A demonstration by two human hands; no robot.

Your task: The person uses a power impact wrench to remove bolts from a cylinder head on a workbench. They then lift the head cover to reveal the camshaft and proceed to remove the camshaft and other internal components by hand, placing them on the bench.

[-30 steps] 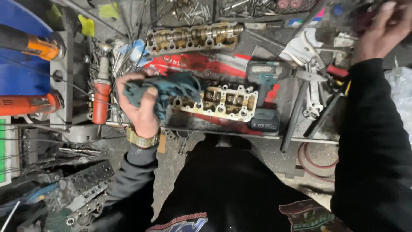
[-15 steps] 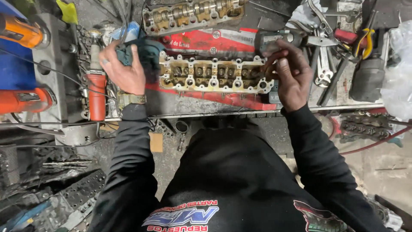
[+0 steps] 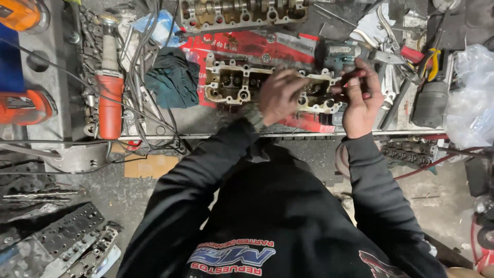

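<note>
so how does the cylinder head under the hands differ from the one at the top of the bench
The near cylinder head lies on the red sheet with both hands on it: the left hand over its middle, the right hand at its right end. The far cylinder head sits at the bench's back edge, partly cut off by the frame and untouched. Both are long, grimy metal castings lying lengthwise.

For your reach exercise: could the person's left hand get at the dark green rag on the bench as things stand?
Probably yes. The left hand rests on the engine part, and the rag lies just beside it, uncovered, with only loose cables nearby.
</note>
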